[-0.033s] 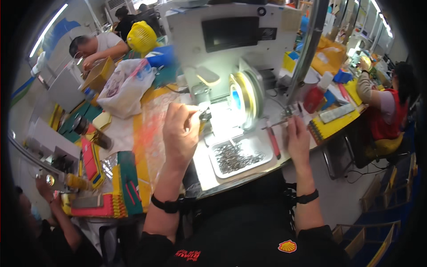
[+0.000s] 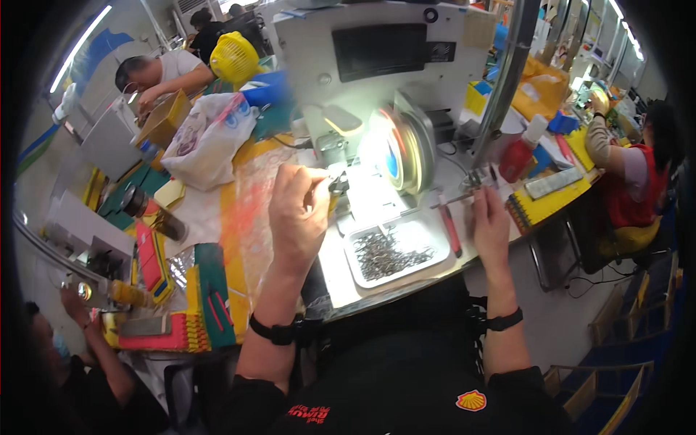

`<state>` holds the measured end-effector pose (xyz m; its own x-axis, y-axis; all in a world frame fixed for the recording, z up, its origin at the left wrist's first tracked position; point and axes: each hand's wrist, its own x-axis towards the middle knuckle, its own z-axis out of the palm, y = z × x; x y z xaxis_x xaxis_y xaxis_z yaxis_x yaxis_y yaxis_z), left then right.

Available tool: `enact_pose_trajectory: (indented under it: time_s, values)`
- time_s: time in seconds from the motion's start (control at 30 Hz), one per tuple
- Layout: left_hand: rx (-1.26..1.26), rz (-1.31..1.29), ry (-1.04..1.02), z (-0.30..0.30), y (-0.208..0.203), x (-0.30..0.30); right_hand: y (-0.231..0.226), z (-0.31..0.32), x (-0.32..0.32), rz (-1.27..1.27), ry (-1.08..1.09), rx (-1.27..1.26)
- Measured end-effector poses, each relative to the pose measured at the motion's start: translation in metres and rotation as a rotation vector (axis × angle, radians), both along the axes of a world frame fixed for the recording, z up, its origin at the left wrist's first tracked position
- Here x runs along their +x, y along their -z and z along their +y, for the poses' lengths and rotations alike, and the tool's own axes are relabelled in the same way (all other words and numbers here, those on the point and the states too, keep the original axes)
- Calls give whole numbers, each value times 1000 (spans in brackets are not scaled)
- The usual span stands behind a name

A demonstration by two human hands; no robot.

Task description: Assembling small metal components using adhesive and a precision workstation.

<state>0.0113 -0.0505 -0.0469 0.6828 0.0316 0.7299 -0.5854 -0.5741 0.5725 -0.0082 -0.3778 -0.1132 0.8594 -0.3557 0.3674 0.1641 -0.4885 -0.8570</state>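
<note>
My left hand is closed in a pinch on a small dark piece at the left of a brightly lit round wheel. The glare hides the piece's exact shape. My right hand is closed, its fingertips at a small greyish metal thing whose kind I cannot make out. Between my hands, a white tray holds many thin dark metal pieces. A red-handled tool lies just right of the tray, apart from both hands.
Behind the wheel stands a white machine housing with a dark screen. A metal post rises at right, near a red bottle. At left are a plastic bag and a dark jar. Other people work on both sides.
The whole view has shifted slightly, so the tray and wheel appear a little farther right. Both hands keep the same closed shapes.
</note>
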Motion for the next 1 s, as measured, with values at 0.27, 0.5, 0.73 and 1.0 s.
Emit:
enact_pose_trajectory:
  time_s: [0.27, 0.5, 0.73, 1.0]
  values:
    - [9, 42, 1, 2, -3, -3, -1, 5, 3, -16, -1, -10]
    - [-14, 37, 20, 0, -1, -2, -1, 1, 2, -17, -39, 32]
    - [32, -36, 4, 0, 1, 0, -2, -1, -2, 69, -96, 227]
    - [64, -97, -48, -3, -1, 1, -78, 86, -69, -299, -459, -378]
